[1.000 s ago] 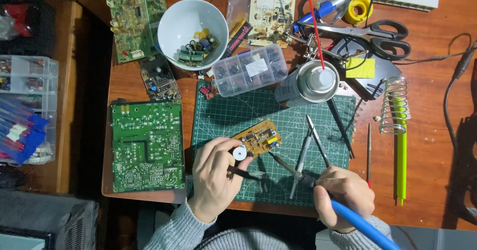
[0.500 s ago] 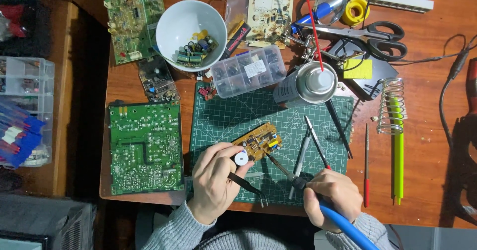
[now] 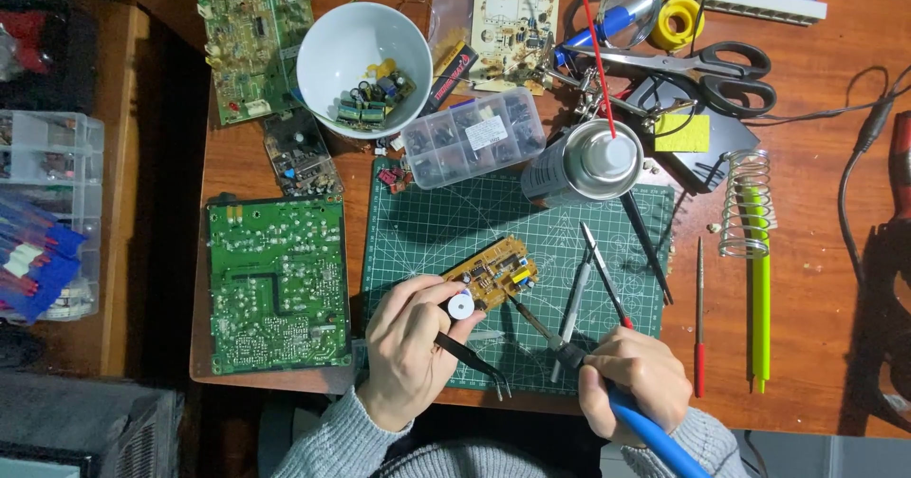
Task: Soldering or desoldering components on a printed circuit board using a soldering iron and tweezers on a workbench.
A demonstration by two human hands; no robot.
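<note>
On the green gridded cutting mat (image 3: 427, 222), near its front edge, lay the small tan circuit board (image 3: 492, 277), tilted, with its components facing up. The left hand (image 3: 408, 355) rested against the board's lower left end, its fingers curled around a small white round part (image 3: 462, 304) and a pair of dark tweezers (image 3: 472, 359) that pointed out across the mat. The right hand (image 3: 634, 383) was closed around the blue-handled soldering iron (image 3: 607, 393), whose thin metal tip (image 3: 525, 314) reached the board's lower right edge.

By the look of it, this was soldering work on the board, with heat being put to 1 joint. A next move would call for a steady left hand on the board and a precise, brief touch of the tip.

Whether the tip actually touched a joint was too small to make out. Both wrists ran out of view at the bottom, and the iron's handle was cut off there. A silver spray can (image 3: 586, 163) stood at the mat's far edge.
</note>
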